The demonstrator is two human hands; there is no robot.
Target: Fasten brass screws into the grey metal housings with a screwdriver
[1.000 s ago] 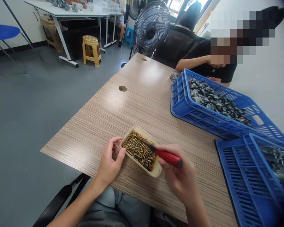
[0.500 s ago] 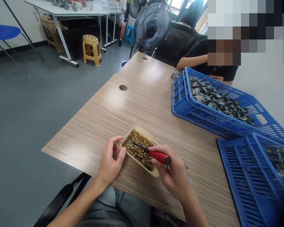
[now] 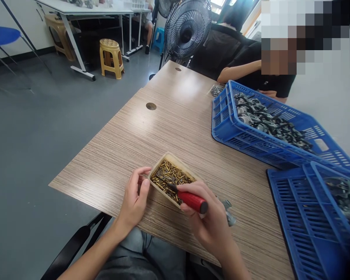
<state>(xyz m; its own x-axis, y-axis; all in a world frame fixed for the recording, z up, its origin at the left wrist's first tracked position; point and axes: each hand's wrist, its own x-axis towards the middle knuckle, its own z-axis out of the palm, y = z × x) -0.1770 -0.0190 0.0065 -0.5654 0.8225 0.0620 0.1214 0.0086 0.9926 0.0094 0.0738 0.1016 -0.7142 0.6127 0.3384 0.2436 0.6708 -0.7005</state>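
A cream rectangular tray full of small brass-coloured screws stands on the table before me. My right hand grips a red-handled screwdriver; its dark shaft points down and left into the screws. Where the tip ends among them is hard to see. At the tray's left end is my left hand, fingers curved and apart, fingertips against the rim, thumb away from it. Partly hidden behind my right hand lies a grey metal piece.
Two blue crates with dark metal parts stand at the right. Across the table sits a person, near a bag of small parts. A fan and a yellow stool stand beyond.
My right hand has moved slightly left and down, and the screwdriver's shaft sits deeper among the screws. The left thumb has drawn back from the tray's rim.
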